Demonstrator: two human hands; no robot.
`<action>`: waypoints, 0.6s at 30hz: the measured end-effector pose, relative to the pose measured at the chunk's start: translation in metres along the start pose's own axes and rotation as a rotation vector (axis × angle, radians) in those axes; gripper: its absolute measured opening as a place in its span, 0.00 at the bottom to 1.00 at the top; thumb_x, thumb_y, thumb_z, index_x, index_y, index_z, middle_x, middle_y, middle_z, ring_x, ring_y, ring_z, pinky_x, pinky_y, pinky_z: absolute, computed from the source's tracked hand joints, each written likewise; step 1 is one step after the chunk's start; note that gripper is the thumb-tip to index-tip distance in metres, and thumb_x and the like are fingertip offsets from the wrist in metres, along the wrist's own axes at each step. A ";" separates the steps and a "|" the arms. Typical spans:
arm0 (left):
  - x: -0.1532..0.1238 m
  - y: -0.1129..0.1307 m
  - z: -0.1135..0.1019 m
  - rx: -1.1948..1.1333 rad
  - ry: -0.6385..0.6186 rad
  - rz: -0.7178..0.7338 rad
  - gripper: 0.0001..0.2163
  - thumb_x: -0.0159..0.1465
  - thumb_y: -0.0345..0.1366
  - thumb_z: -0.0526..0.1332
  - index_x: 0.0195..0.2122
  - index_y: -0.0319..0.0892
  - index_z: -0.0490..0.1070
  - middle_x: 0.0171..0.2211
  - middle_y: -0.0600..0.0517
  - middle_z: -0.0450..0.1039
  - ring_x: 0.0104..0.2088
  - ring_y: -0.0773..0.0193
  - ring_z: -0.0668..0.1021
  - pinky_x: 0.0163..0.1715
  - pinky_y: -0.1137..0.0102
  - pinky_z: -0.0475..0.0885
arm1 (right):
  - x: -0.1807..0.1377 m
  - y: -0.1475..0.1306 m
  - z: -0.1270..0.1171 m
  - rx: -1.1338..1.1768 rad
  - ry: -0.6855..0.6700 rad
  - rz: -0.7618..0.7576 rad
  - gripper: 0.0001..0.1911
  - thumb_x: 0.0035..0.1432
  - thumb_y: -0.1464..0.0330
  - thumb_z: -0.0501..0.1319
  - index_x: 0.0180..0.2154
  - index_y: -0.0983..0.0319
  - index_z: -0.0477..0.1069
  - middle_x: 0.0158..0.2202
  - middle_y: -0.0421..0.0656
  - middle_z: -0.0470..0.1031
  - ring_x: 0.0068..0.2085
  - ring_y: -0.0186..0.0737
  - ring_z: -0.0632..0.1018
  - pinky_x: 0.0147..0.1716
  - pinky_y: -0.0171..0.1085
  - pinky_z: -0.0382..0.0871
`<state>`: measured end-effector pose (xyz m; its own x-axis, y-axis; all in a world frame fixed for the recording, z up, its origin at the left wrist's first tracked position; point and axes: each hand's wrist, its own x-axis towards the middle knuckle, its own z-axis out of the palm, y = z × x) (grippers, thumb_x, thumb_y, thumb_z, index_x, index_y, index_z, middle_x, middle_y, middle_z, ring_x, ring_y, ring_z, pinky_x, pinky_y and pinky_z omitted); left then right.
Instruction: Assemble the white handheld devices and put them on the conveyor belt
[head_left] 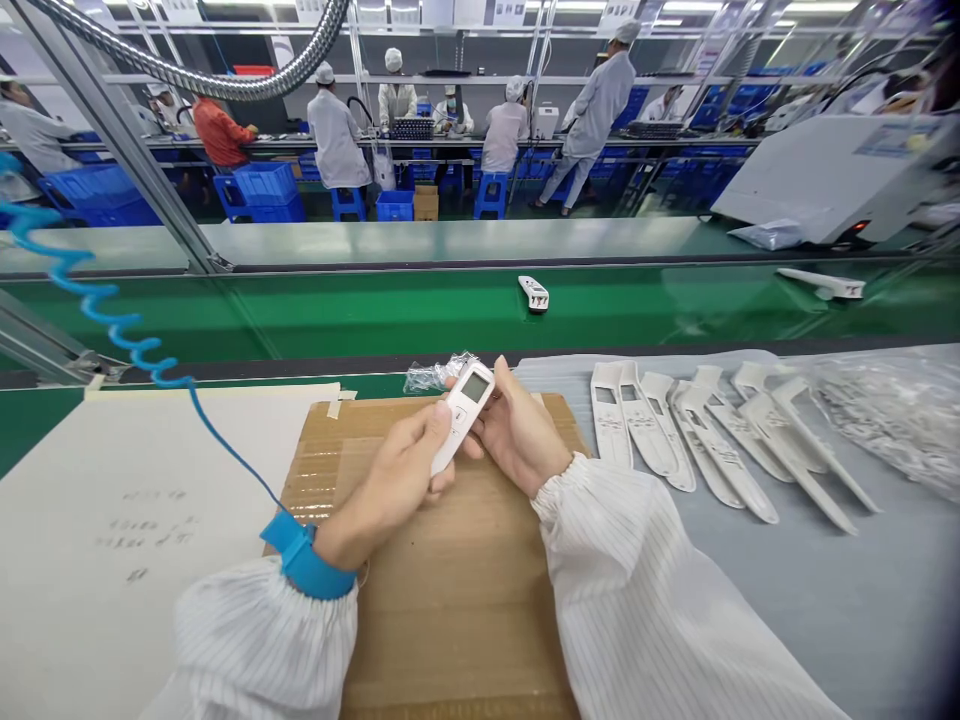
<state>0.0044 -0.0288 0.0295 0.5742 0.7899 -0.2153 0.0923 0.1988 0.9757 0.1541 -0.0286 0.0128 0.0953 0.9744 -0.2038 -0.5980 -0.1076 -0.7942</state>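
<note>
A white handheld thermometer [463, 411] with a small grey screen and buttons is held tilted above a brown cardboard sheet [465, 600]. My left hand [405, 455] is closed around its lower part, thumb on the front beside the buttons. At the screen end, my right hand [517, 430] grips it from the right, its thumb near the top edge and some fingertips hidden behind the body. A blue wrist strap [311, 560] with a coiled cord [112, 325] circles my left wrist. Crumpled clear plastic [441, 373] lies just beyond my hands.
Several white plastic shell halves [660, 425] lie on the grey mat [750, 600] at right, beside a clear bag of small white parts [892, 415]. Another white device [534, 294] rests on the green conveyor [375, 310]. A marked paper sheet [150, 480] covers the left. Co-workers sit beyond.
</note>
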 end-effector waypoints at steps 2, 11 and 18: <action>0.000 0.003 -0.003 -0.082 -0.023 -0.050 0.29 0.68 0.59 0.45 0.34 0.37 0.72 0.14 0.57 0.54 0.15 0.73 0.52 0.15 0.75 0.47 | -0.001 -0.001 0.001 -0.008 0.003 -0.031 0.21 0.62 0.50 0.59 0.36 0.61 0.76 0.41 0.46 0.80 0.41 0.39 0.78 0.38 0.35 0.73; -0.002 -0.015 0.007 0.717 0.107 0.262 0.17 0.66 0.47 0.59 0.52 0.46 0.72 0.38 0.45 0.77 0.31 0.56 0.75 0.30 0.68 0.62 | -0.010 -0.008 0.005 0.213 0.009 0.106 0.29 0.61 0.42 0.51 0.24 0.58 0.67 0.15 0.36 0.61 0.22 0.37 0.68 0.28 0.39 0.69; 0.001 -0.010 -0.004 0.838 0.317 0.186 0.25 0.63 0.60 0.57 0.51 0.46 0.73 0.34 0.45 0.77 0.33 0.49 0.77 0.31 0.65 0.64 | -0.009 -0.013 0.006 0.153 -0.165 0.087 0.26 0.61 0.42 0.53 0.31 0.58 0.68 0.25 0.38 0.69 0.31 0.39 0.75 0.32 0.39 0.71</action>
<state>0.0004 -0.0278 0.0192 0.4002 0.9139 0.0681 0.6518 -0.3361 0.6799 0.1560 -0.0350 0.0279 -0.0856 0.9833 -0.1609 -0.7131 -0.1732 -0.6793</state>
